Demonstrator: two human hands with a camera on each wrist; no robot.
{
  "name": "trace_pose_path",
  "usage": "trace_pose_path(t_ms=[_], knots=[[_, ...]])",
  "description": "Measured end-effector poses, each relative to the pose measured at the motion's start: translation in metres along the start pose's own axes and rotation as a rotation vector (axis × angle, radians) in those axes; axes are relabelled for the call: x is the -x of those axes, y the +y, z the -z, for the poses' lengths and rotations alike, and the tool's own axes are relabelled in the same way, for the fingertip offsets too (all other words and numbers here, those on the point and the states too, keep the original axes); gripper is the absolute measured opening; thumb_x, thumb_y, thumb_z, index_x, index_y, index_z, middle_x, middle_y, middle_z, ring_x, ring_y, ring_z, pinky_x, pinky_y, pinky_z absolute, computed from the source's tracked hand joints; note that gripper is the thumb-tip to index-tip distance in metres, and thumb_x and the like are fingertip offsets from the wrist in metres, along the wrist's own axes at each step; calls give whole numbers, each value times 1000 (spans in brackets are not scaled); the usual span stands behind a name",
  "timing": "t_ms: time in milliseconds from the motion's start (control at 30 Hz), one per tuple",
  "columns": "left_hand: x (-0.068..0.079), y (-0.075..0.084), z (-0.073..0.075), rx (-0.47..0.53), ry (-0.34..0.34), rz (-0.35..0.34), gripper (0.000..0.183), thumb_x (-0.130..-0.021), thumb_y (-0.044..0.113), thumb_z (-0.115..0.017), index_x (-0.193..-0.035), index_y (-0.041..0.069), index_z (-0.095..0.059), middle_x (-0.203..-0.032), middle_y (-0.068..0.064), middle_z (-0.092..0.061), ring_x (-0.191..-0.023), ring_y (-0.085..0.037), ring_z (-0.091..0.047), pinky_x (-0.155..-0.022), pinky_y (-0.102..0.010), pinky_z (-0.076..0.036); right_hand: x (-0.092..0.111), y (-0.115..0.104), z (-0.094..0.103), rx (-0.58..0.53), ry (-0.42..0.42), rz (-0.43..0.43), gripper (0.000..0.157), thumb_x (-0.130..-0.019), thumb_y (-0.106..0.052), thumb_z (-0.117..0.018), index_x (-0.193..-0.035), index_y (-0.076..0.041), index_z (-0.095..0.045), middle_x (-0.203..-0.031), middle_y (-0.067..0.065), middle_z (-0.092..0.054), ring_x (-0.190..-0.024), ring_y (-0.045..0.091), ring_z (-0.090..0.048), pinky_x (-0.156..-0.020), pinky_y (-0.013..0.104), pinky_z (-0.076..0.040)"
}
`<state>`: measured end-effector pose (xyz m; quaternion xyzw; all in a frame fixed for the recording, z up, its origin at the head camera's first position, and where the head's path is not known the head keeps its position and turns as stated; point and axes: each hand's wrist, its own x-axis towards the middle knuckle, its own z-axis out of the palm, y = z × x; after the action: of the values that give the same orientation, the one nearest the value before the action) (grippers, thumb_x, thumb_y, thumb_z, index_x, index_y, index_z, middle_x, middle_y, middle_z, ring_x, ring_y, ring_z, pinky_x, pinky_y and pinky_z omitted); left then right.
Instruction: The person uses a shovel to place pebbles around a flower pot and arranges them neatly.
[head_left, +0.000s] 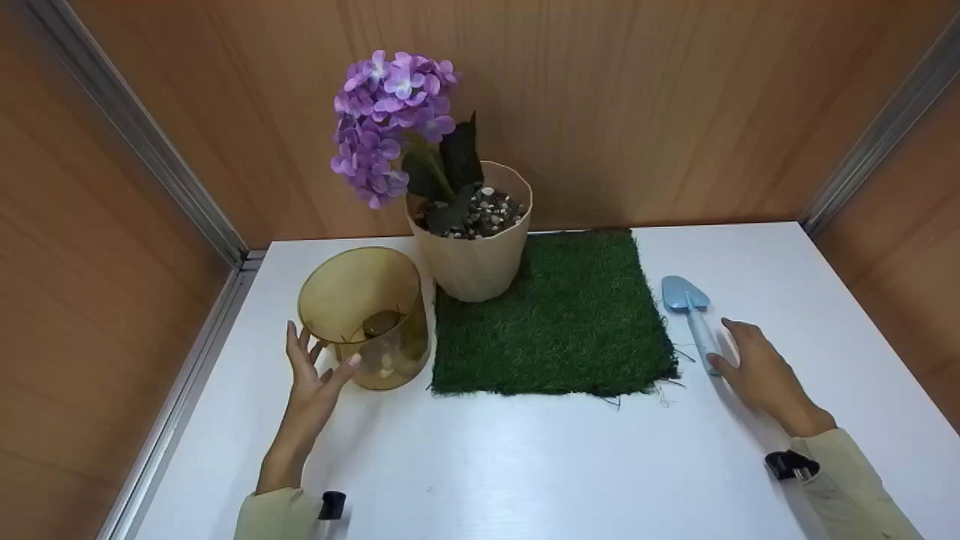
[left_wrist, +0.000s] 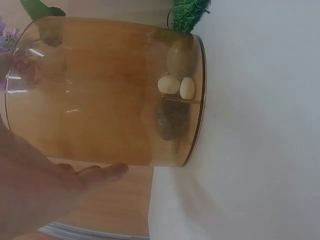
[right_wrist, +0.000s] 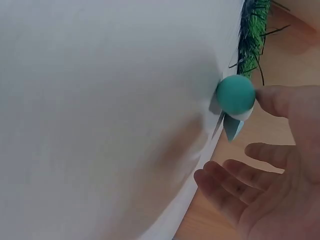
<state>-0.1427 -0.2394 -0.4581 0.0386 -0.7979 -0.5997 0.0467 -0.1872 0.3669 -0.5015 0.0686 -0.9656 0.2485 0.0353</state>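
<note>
My left hand [head_left: 311,394] is beside a see-through amber container [head_left: 360,281], its fingers spread along the near left side and the thumb in front. I cannot tell whether it touches the wall. Through that wall, the left wrist view shows pale pebbles [left_wrist: 169,85] and a dark stone [left_wrist: 173,119] at the bottom. My right hand [head_left: 765,375] is next to a light blue trowel [head_left: 702,337] lying on the table, blade pointing away. In the right wrist view the thumb is at the trowel's rounded handle end [right_wrist: 235,95], while the other fingers are spread, loosely bent and hold nothing.
A cream pot [head_left: 472,262] with purple flowers [head_left: 394,112] and small stones stands on the back left of a green turf mat [head_left: 555,322]. The white table [head_left: 495,465] meets wooden panels [head_left: 637,112] at the back. Metal rails run up both back corners.
</note>
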Motion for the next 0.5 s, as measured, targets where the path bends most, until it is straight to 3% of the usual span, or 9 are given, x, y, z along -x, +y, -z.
trace_pose_path(t_ms=[133, 267, 500], knots=[[1, 3, -1, 34, 1, -13, 98, -88, 34, -62, -139, 45, 21, -153, 3, 13, -140, -23, 0, -106, -54, -15, -3, -6, -3, 0, 6, 33, 68, -92, -29, -58, -141, 8, -27, -136, 33, -30, -115, 49, -39, -86, 62, -35], [0, 9, -3, 64, 9, 1, 85, -92, 42, -52, -141, 45, 18, -152, 8, 12, -140, -21, 0, -106, -54, -15, -5, -9, -6, -9, 3, 35, 68, -91, -23, -60, -141, 7, -26, -136, 33, -30, -111, 47, -43, -82, 61, -38], [3, 31, -8, 144, 5, 43, 77, -95, 47, -42, -147, 30, 13, -153, 0, 9, -139, -23, -7, -107, -45, -20, -8, -15, -12, -7, -6, 43, 66, -87, -10, -64, -141, 6, -29, -134, 31, -34, -106, 46, -47, -78, 59, -41]])
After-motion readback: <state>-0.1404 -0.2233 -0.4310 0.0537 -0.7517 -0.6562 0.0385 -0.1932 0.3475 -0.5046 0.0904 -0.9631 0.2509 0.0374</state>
